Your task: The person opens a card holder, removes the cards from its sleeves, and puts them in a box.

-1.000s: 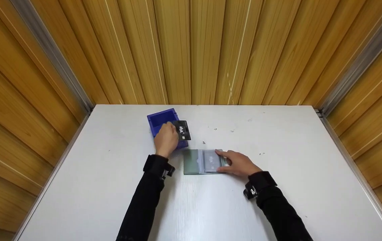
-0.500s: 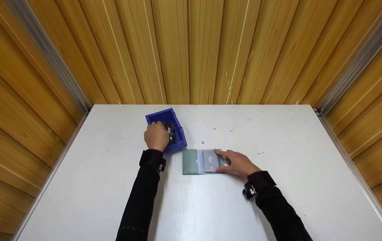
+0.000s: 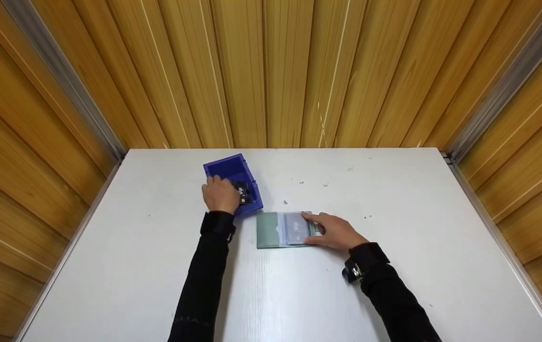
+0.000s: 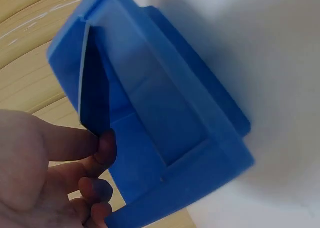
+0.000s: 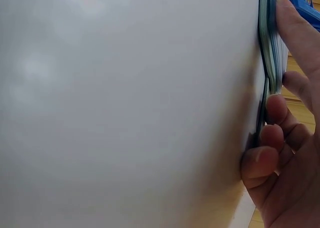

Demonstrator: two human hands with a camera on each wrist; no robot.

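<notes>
My left hand [image 3: 220, 194] reaches into a blue plastic box [image 3: 227, 166] and pinches a black card [image 3: 242, 192] with light print. In the left wrist view the card [image 4: 95, 83] stands tilted inside the box, its lower edge between thumb and fingertip. Just right of the box, a green card holder [image 3: 267, 230] lies open on the table with its clear sleeves showing. My right hand [image 3: 335, 231] presses the sleeves with thumb and index finger extended. Its other fingertips [image 5: 260, 160] sit by the holder's edge in the right wrist view.
Everything lies on a white table [image 3: 271, 294] with small dark marks. Wood-patterned panels [image 3: 280, 71] rise behind it and at both sides. Black straps with small cameras [image 3: 353, 270] are on the wrists.
The left hand has carried the black card left and into the blue box, still pinching it. The right hand has stayed on the card holder.
</notes>
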